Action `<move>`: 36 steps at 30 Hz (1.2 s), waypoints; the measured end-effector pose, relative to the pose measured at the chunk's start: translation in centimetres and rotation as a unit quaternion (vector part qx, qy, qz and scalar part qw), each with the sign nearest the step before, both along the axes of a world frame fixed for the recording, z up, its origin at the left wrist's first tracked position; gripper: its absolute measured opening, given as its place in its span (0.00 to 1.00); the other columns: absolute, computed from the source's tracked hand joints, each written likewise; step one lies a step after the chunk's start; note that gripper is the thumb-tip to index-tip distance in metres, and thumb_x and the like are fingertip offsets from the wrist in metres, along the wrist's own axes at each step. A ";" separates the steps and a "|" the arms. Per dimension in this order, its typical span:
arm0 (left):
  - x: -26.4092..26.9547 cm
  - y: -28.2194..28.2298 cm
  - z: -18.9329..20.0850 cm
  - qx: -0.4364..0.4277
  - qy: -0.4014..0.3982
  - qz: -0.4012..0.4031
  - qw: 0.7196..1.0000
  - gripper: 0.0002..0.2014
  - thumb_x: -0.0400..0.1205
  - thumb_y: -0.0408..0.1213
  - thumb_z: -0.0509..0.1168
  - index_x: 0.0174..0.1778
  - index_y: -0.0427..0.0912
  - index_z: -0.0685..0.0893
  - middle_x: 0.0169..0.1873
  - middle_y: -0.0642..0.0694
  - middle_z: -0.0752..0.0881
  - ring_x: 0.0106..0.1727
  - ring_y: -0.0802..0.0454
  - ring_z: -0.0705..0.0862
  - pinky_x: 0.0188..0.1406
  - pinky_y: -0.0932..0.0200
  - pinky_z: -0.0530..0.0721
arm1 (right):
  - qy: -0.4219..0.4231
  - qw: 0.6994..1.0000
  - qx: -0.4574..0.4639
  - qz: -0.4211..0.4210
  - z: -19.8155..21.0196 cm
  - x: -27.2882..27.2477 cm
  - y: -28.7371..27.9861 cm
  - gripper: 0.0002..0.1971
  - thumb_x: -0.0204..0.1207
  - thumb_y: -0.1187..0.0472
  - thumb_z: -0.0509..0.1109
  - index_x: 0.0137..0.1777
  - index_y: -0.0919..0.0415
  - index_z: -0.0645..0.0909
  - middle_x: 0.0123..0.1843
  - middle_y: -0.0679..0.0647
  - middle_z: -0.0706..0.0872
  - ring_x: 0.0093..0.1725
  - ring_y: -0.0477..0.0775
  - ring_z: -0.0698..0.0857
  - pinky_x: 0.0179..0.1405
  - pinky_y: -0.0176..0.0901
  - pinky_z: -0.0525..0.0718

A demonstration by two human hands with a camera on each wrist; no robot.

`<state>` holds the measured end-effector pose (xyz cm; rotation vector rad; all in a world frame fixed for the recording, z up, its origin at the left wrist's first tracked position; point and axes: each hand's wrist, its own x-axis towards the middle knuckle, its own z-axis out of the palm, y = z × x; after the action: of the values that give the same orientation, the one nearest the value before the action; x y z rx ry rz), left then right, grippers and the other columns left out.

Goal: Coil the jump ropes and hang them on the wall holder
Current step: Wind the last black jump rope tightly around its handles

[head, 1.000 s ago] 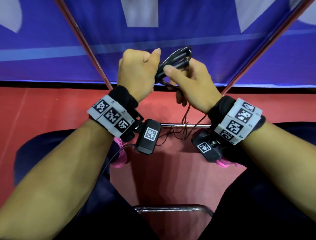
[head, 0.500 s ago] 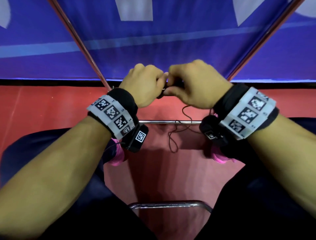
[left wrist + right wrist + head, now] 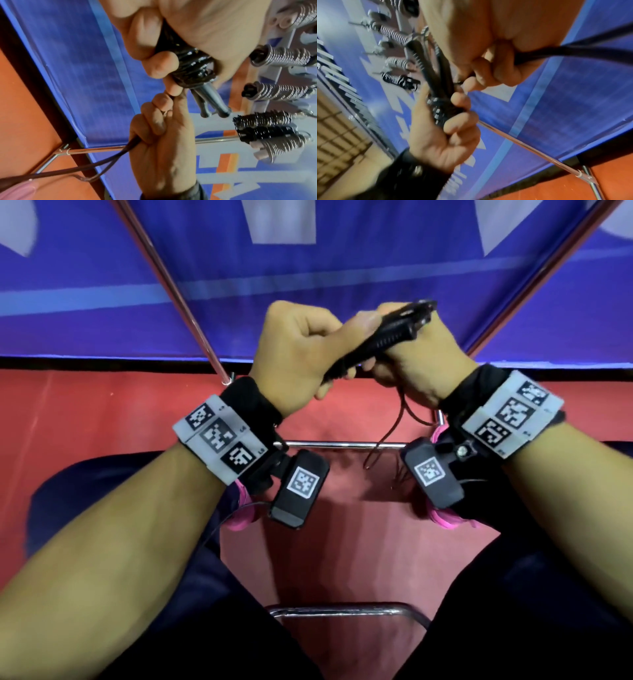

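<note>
- The left hand point(image 3: 294, 354) had its fingers clenched around 2 black ribbed plastic jump-rope handles point(image 3: 380, 335).
- The right hand point(image 3: 414, 361) pinched the thin dark rope cord point(image 3: 539, 54) just beside the left fingertips.

Place: you are in a gym | red sports floor point(image 3: 102, 422) | blue printed banner point(image 3: 342, 275) | coiled jump ropes point(image 3: 281, 56) hanging on wall
</note>
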<state>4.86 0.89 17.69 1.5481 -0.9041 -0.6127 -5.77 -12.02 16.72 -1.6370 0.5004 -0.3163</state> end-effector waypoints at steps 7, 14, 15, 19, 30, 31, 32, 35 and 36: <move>1.9 -0.6 -1.5 0.069 -0.054 0.143 0.986 0.28 0.84 0.47 0.64 0.19 0.34 0.77 0.19 0.32 0.81 0.15 0.39 0.72 0.18 0.59 0.68 | 0.035 0.990 -0.134 -0.027 -1.5 0.6 3.0 0.14 0.79 0.59 0.65 0.32 0.58 0.69 0.25 0.50 0.75 0.26 0.51 0.71 0.30 0.43 0.71; 1.1 -0.8 -1.5 0.121 -0.150 0.132 0.972 0.19 0.84 0.48 0.62 0.32 0.39 0.78 0.20 0.35 0.79 0.25 0.35 0.77 0.34 0.45 0.82 | 0.067 0.988 -0.128 -0.045 -0.9 -0.1 3.3 0.23 0.83 0.52 0.70 0.28 0.62 0.77 0.17 0.43 0.74 0.21 0.41 0.70 0.25 0.32 0.68; 1.2 -0.8 -1.4 0.116 -0.150 0.125 0.974 0.12 0.85 0.46 0.62 0.42 0.43 0.82 0.21 0.38 0.81 0.25 0.37 0.79 0.32 0.48 0.82 | 0.065 0.989 -0.124 -0.042 -0.8 -0.1 3.2 0.24 0.83 0.52 0.70 0.28 0.64 0.77 0.16 0.43 0.74 0.20 0.42 0.69 0.24 0.32 0.68; 1.4 -0.5 -1.1 0.076 -0.148 0.086 0.982 0.17 0.87 0.44 0.61 0.35 0.38 0.80 0.22 0.37 0.78 0.21 0.38 0.79 0.22 0.47 0.77 | 0.050 0.991 -0.120 -0.030 -0.3 -0.1 3.2 0.22 0.83 0.54 0.71 0.25 0.53 0.77 0.16 0.43 0.74 0.20 0.42 0.69 0.24 0.33 0.68; 2.0 -0.8 -1.5 0.067 -0.185 0.134 0.971 0.30 0.85 0.51 0.61 0.22 0.30 0.73 0.18 0.31 0.76 0.24 0.32 0.74 0.31 0.44 0.79 | 0.092 0.964 -0.249 -0.015 0.5 -0.2 3.6 0.30 0.82 0.42 0.68 0.30 0.69 0.80 0.27 0.61 0.83 0.30 0.60 0.77 0.33 0.43 0.74; 2.0 -0.9 -1.4 0.068 -0.193 0.136 0.969 0.30 0.85 0.50 0.60 0.21 0.31 0.71 0.18 0.32 0.74 0.25 0.31 0.73 0.32 0.47 0.78 | 0.098 0.963 -0.250 -0.014 0.4 -0.2 3.5 0.28 0.81 0.43 0.69 0.31 0.67 0.80 0.26 0.60 0.83 0.30 0.58 0.77 0.31 0.40 0.73; 2.1 -1.0 -1.4 0.072 -0.202 0.139 0.967 0.30 0.85 0.50 0.61 0.21 0.33 0.69 0.18 0.34 0.72 0.27 0.29 0.71 0.33 0.49 0.76 | 0.108 0.961 -0.254 -0.011 0.2 -0.2 3.3 0.24 0.80 0.44 0.71 0.32 0.65 0.80 0.25 0.55 0.82 0.28 0.55 0.75 0.30 0.37 0.72; 2.2 -1.1 -1.4 0.093 -0.224 0.144 0.959 0.30 0.86 0.50 0.60 0.24 0.33 0.65 0.20 0.36 0.69 0.30 0.28 0.70 0.34 0.50 0.75 | 0.144 0.944 -0.296 -0.001 -0.3 -0.3 2.8 0.12 0.77 0.53 0.74 0.36 0.56 0.78 0.29 0.45 0.80 0.32 0.49 0.77 0.35 0.35 0.68; 2.2 -1.1 -1.5 0.098 -0.228 0.141 0.958 0.29 0.86 0.51 0.60 0.24 0.33 0.67 0.20 0.35 0.71 0.30 0.28 0.72 0.35 0.47 0.78 | 0.147 0.939 -0.311 0.000 -0.5 -0.3 2.6 0.10 0.77 0.55 0.74 0.37 0.55 0.77 0.31 0.45 0.81 0.34 0.52 0.78 0.37 0.37 0.67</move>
<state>7.07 -0.16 16.23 2.0023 -0.9539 -0.1390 -6.08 -9.41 16.18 -2.3212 0.6690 -0.2411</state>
